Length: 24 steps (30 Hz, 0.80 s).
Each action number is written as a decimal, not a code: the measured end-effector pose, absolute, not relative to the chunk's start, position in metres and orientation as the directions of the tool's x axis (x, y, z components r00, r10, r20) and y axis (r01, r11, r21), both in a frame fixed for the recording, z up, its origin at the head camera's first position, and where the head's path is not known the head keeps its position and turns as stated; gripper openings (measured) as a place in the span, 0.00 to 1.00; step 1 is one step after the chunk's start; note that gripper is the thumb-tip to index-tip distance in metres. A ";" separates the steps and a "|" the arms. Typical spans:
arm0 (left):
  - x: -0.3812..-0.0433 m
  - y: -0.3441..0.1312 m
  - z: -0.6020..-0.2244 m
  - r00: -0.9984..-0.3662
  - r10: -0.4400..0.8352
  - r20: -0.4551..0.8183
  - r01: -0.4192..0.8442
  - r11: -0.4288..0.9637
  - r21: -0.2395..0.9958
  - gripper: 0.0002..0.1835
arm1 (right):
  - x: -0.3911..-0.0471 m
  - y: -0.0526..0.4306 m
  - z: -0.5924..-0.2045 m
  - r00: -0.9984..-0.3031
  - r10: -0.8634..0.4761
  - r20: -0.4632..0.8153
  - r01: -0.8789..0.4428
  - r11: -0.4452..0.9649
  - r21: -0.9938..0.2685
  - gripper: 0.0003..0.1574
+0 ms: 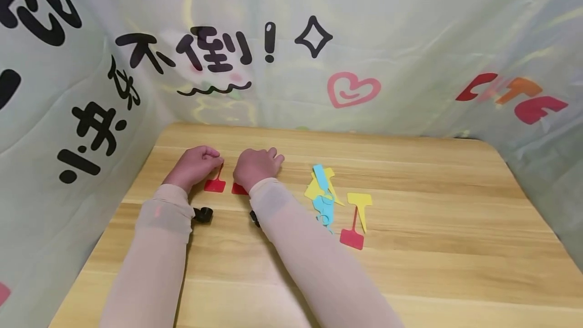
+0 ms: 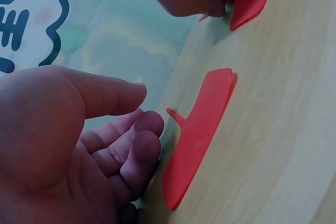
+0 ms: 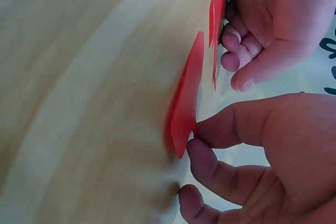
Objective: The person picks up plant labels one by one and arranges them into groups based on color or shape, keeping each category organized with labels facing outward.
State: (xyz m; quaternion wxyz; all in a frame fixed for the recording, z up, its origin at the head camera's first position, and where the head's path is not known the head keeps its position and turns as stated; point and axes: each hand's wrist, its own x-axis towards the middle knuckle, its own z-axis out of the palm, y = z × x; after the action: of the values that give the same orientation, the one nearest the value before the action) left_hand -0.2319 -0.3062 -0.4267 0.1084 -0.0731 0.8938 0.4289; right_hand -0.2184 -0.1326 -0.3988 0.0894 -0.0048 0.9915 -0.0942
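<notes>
At the far left of the frame, a pale cloth (image 1: 36,232) with black characters hangs beside the wooden counter (image 1: 455,206). Left of centre, the left hand (image 1: 195,166) is beside a red T-shaped tag (image 1: 215,186), whose wide head lies toward the bottom of the frame. The left wrist view shows that hand's fingers (image 2: 144,150) loosely curled, the thumb apart from them with a gap between, gripping nothing; the tag's stem is just beside the fingertips.

Next to the right, the right hand (image 1: 257,168) pinches the stem of a second red tag (image 3: 186,103) between thumb and index finger; the other fingers are bent and off the tag. A black strap piece (image 1: 203,215) juts from the left sleeve (image 1: 157,262).

Right of the right sleeve (image 1: 314,252), near the frame's centre, blue tags (image 1: 324,206) overlap yellow ones (image 1: 313,189). Farther right, a separate yellow tag (image 1: 360,199) has its head uppermost, and a third red tag (image 1: 352,239) lies just below it, stem upward.
</notes>
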 end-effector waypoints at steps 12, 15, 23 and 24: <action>-0.236 -0.307 -0.433 -0.968 -0.040 -0.249 -0.227 0.566 0.792 0.19 | -0.219 -0.141 -0.398 -0.982 -0.036 -0.188 0.005 0.976 -0.216 0.13; -0.235 -0.306 -0.434 -0.967 -0.045 -0.250 -0.232 0.557 0.798 0.18 | -0.219 -0.143 -0.398 -0.981 -0.044 -0.190 -0.001 0.975 -0.220 0.14; -0.233 -0.307 -0.429 -0.965 -0.047 -0.259 -0.240 0.561 0.792 0.19 | -0.221 -0.145 -0.401 -0.981 -0.048 -0.187 -0.004 0.972 -0.234 0.15; -0.233 -0.307 -0.429 -0.965 -0.048 -0.259 -0.241 0.561 0.792 0.19 | -0.221 -0.146 -0.401 -0.981 -0.049 -0.189 -0.002 0.972 -0.237 0.15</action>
State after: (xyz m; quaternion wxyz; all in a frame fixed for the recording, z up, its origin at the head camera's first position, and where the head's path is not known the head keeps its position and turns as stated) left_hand -0.2327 -0.3073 -0.4291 0.1046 -0.0822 0.8772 0.4614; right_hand -0.2212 -0.1455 -0.4010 0.0973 -0.0129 0.9881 -0.1186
